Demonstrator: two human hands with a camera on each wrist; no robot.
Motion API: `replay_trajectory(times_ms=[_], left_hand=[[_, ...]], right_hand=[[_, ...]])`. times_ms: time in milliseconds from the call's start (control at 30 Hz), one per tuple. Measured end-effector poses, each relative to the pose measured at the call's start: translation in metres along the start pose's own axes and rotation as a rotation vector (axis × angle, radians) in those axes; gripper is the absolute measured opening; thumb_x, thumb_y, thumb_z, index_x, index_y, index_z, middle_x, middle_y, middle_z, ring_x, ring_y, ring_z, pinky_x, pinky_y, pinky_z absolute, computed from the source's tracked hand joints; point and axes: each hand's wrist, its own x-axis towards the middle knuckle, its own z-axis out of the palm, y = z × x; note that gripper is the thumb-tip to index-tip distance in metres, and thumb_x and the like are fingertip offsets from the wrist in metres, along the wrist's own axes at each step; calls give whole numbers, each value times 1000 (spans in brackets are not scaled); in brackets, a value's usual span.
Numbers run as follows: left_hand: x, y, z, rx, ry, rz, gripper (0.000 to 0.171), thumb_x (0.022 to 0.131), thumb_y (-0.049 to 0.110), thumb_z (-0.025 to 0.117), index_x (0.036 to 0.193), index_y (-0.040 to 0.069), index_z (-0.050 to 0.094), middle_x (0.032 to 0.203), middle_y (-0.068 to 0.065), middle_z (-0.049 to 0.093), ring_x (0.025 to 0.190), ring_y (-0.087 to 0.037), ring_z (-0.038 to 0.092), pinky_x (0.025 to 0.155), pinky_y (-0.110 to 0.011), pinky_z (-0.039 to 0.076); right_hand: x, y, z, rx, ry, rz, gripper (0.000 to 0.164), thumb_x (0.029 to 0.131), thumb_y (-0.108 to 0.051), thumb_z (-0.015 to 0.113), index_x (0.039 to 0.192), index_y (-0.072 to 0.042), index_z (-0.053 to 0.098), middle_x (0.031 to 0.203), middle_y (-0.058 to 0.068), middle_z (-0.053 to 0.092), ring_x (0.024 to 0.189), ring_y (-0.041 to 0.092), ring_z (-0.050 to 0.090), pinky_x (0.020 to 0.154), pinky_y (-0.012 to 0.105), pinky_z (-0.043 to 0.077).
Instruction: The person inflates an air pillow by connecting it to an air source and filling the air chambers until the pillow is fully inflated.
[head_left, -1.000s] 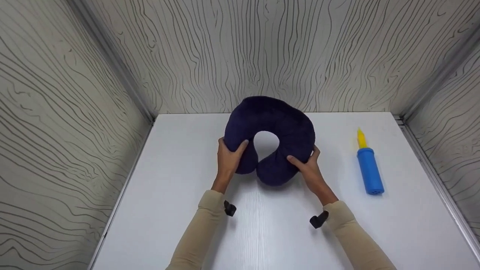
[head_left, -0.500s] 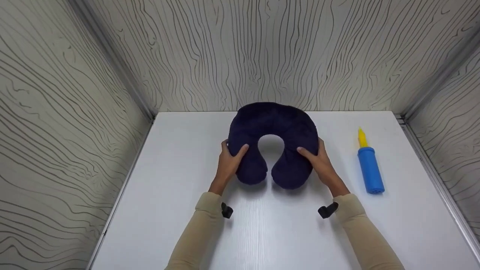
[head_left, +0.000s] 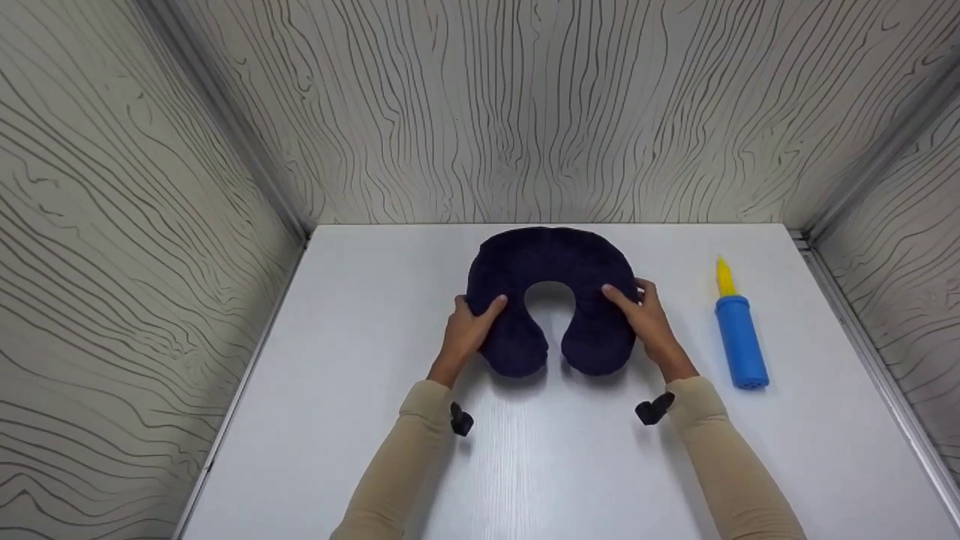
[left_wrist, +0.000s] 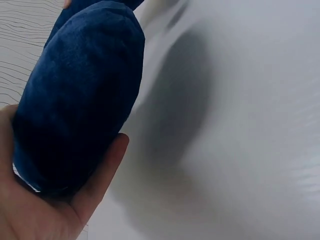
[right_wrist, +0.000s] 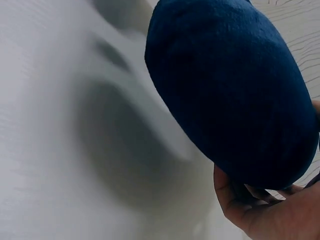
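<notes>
A dark navy U-shaped neck pillow point(head_left: 551, 253) is held between both hands, its opening turned toward the person. My left hand point(head_left: 466, 328) grips its left side, thumb on top and fingers around the outer edge. On the opposite side my right hand point(head_left: 649, 322) grips it the same way. In the left wrist view the rounded end of the pillow point(left_wrist: 80, 85) sits between thumb and fingers, above the white surface with a shadow beside it. The right wrist view has the other pillow end point(right_wrist: 230, 95) likewise raised, with some fingertips hidden behind it.
A blue hand pump point(head_left: 741, 341) with a yellow nozzle lies at the right of the white table point(head_left: 322, 390). Wood-patterned panels point(head_left: 480, 112) stand behind and on both sides, with metal frame strips along their edges.
The neck pillow has come down and slightly right, and its tilt has levelled. Its two ends, touching at first, are now apart. Both hands keep their hold; the pump has not moved.
</notes>
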Motion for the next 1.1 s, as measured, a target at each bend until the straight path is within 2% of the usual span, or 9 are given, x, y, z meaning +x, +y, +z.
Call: replay_trajectory(times_ms=[200, 367, 600, 700, 833, 1100], left_hand=[[2, -5, 3, 20, 7, -27, 107, 91, 77, 64, 156, -4, 38, 151, -29, 56, 139, -40, 59, 116, -50, 50], [5, -12, 7, 34, 22, -33, 106, 92, 75, 63, 157, -5, 37, 152, -31, 54, 140, -42, 58, 116, -52, 50], [7, -16, 9, 53, 41, -19, 106, 92, 75, 63, 156, -7, 38, 152, -33, 54, 141, -45, 57, 117, -54, 49], [11, -21, 9, 85, 48, -5, 112, 90, 80, 60, 155, -9, 39, 151, -34, 54, 140, -46, 56, 116, -54, 49], [11, -21, 9, 100, 41, -6, 113, 90, 82, 58, 154, -10, 41, 151, -33, 54, 141, -46, 56, 117, -54, 49], [8, -16, 9, 91, 34, -40, 107, 94, 74, 60, 158, -9, 36, 156, -31, 51, 145, -44, 52, 121, -53, 45]], right_hand=[[6, 8, 3, -30, 10, 9, 106, 97, -65, 66, 171, -12, 13, 172, 24, 26, 157, 39, 34, 131, 52, 30], [9, 13, 7, -86, 22, 13, 110, 94, -70, 66, 170, -10, 14, 173, 24, 25, 159, 40, 32, 132, 53, 28], [9, 18, 10, -160, 24, 28, 113, 94, -74, 62, 170, -6, 14, 176, 24, 20, 162, 42, 25, 133, 55, 25], [9, 18, 12, -185, 29, 34, 114, 94, -76, 61, 170, -6, 14, 176, 24, 19, 163, 42, 24, 133, 55, 25], [8, 17, 13, -206, 36, 34, 115, 94, -76, 60, 170, -3, 13, 176, 25, 20, 163, 42, 24, 133, 55, 25], [8, 17, 13, -218, 36, 32, 114, 95, -75, 60, 170, -2, 14, 175, 25, 21, 163, 42, 23, 133, 54, 25]])
